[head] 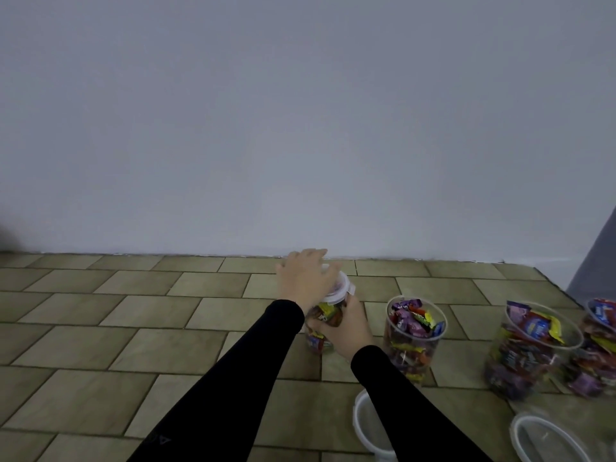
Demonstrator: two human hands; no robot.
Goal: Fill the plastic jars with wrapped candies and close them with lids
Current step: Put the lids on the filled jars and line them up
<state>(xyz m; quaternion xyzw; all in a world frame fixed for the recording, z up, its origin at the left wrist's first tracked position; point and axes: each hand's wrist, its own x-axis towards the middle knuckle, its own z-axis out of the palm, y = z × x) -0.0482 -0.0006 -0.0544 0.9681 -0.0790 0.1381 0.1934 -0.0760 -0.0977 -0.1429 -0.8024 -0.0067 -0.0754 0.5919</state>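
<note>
Plastic candy jar point(321, 331) on the tiled floor point(100, 328): my left hand point(305, 278) presses its lid point(340, 288) with fingers spread, my right hand point(346, 325) fingers clamped around its side.

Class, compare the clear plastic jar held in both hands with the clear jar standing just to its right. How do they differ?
The held clear plastic jar has a white lid on top; the neighbouring clear jar is uncovered. The left hand presses the held jar's lid and the right hand grips its side; the neighbouring jar stands untouched. Both hold colourful wrapped candies.
</note>
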